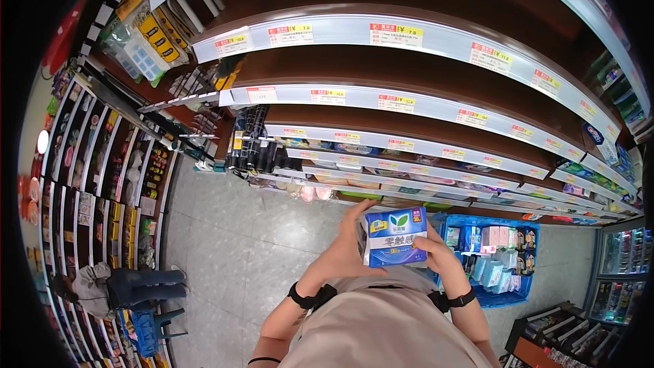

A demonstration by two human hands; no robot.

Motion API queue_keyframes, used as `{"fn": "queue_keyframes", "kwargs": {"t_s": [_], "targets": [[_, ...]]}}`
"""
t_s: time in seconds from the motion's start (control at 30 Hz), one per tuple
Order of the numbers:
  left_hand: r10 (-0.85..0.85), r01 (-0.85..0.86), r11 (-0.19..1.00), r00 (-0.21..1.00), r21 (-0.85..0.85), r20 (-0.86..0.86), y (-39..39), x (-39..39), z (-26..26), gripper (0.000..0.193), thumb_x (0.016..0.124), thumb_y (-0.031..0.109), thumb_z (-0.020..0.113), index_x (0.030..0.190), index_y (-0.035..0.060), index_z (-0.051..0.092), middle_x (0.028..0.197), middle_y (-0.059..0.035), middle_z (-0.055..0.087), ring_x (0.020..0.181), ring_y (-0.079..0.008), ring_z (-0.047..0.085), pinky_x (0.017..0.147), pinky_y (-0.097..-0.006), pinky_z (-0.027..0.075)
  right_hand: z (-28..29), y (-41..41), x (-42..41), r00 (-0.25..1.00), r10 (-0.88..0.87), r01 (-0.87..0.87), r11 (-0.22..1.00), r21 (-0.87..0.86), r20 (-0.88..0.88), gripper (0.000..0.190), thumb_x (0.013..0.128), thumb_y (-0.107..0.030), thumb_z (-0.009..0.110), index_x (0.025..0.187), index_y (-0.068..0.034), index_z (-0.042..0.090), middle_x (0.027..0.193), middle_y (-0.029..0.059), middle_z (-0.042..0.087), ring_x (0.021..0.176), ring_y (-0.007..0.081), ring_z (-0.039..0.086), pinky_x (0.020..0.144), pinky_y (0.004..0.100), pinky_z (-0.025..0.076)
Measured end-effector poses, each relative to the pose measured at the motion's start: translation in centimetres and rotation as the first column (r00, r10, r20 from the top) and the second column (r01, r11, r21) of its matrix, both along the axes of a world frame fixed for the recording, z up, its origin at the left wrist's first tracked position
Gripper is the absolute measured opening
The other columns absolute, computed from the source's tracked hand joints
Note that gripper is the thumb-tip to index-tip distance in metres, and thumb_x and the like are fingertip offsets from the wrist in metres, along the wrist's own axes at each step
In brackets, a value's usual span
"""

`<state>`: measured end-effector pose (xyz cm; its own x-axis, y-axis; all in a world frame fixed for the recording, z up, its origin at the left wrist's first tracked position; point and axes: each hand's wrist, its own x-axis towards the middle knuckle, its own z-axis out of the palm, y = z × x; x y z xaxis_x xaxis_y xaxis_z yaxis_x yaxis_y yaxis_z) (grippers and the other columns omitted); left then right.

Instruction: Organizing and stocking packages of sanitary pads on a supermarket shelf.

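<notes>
A blue and purple packet of sanitary pads (396, 239) is held in front of my body, its printed face turned up towards me. My right hand (440, 251) grips its right side, thumb across the front and the other fingers hidden behind. Around the left side curves my left hand (343, 246), fingers spread above and below the packet. Whether it bears any of the weight is not clear. Beyond the packet stands a long shelf unit (357, 72) with price labels along its edges. Its upper boards show bare brown surfaces; packaged goods fill parts of the lower ones.
On the floor to my right sits a blue plastic crate (434, 278) holding several packets. A glass-door fridge (608, 260) and a low display rack (567, 329) stand farther right. To the left, a person (122, 289) bends by stocked shelves near a blue basket (138, 332) and a stool (168, 323).
</notes>
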<state>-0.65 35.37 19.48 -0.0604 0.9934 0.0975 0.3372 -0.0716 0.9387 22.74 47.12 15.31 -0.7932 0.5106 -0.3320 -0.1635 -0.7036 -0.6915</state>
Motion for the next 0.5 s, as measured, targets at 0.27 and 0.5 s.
{"fn": "queue_keyframes", "kwargs": {"t_s": [0.27, 0.5], "targets": [[0.014, -0.017, 0.999, 0.997, 0.037, 0.078, -0.9, 0.3, -0.3, 0.133, 0.059, 0.026, 0.103, 0.159, 0.0079, 0.018, 0.156, -0.0191, 0.04, 0.143, -0.0309, 0.042, 0.117, -0.0438, 0.034, -0.8, -0.1, -0.6, 0.997, 0.07, -0.07, 0.997, -0.016, 0.03, 0.09, 0.095, -0.019, 0.072, 0.165, -0.005, 0.018, 0.156, 0.015, 0.045, 0.143, 0.0258, 0.045, 0.117, 0.0396, 0.039], [0.061, -0.061, 0.998, 0.997, 0.016, -0.036, -1.9, -0.4, -0.1, 0.127, 0.058, 0.026, 0.103, 0.157, 0.0089, 0.025, 0.154, -0.0177, 0.042, 0.139, -0.0301, 0.045, 0.115, -0.0432, 0.037, -1.2, -0.2, -1.5, 0.994, 0.103, -0.102, 0.994, -0.045, 0.034, 0.089, 0.096, -0.018, 0.072, 0.165, -0.004, 0.018, 0.157, 0.0143, 0.045, 0.143, 0.0249, 0.045, 0.118, 0.0384, 0.037]]}}
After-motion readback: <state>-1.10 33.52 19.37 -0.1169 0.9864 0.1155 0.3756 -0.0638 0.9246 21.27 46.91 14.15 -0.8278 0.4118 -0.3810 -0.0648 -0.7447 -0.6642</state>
